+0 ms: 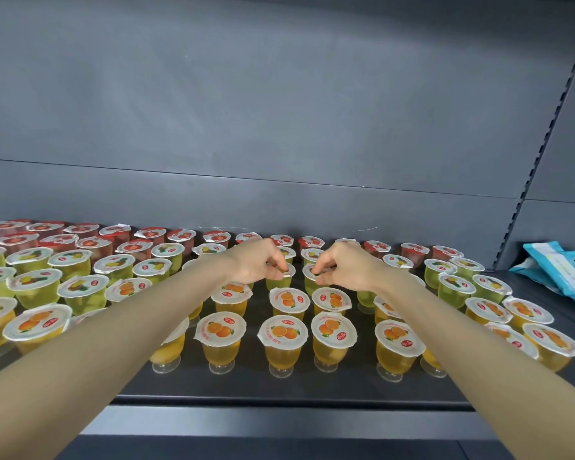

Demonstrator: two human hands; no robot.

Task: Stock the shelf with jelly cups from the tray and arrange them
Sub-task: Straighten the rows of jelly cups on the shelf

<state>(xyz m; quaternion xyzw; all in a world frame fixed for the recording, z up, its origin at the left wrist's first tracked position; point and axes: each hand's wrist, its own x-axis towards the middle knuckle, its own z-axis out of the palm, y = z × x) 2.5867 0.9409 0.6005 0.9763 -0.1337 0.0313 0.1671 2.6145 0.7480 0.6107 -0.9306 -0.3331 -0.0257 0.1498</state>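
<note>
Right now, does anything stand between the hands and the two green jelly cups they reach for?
Nothing visible. The left hand pinches the lid of one clear plastic green jelly cup, the right hand the neighbouring green cup. The front rows of orange jelly cups sit beneath the forearms, not in the way.

jelly cups (pixel 283 330) in rows on shelf (pixel 279 390); packets (pixel 558 273) at their 3 o'clock; back panel (pixel 279 127) at 12.

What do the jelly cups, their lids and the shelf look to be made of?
Jelly cups: probably clear glossy plastic; the jelly shows through and the stemmed feet glint. Lids: thin printed film or foil, with wrinkled edges. Shelf: seemingly dark grey painted metal, with a smooth matte face.
</note>
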